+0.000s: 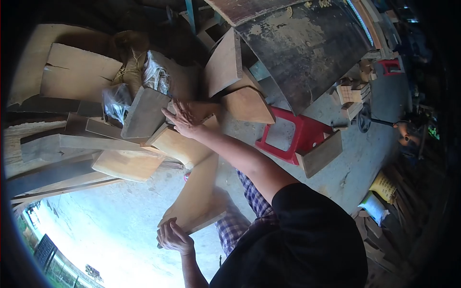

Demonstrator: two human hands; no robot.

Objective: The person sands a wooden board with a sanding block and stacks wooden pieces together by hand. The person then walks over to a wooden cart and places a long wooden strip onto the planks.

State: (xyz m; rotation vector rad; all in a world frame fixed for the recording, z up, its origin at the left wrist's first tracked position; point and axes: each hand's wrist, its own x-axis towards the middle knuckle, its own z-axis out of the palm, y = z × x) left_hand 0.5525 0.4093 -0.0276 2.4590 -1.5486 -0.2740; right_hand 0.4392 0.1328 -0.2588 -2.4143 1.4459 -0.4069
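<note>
In the head view, my left hand [175, 237] is closed round the near end of a long, light wooden board [196, 192], with its fingers over the edge. The board slants up toward the wood pile. My right hand [183, 120] is at the pile with its fingers spread. It lies between a dark, weathered board [146, 113] and a pale, curved-edge wooden piece [181, 143]. Whether its fingertips press on either of them I cannot tell. Another light wooden piece [128, 164] lies lower in the pile.
A red plastic stool [302, 132] stands to the right, with a wooden block [322, 153] against it. A large dark panel [300, 43] slants behind. Planks [53, 173] are stacked at left, near plastic wrapping [116, 102]. Bags [374, 207] and scrap wood lie at far right.
</note>
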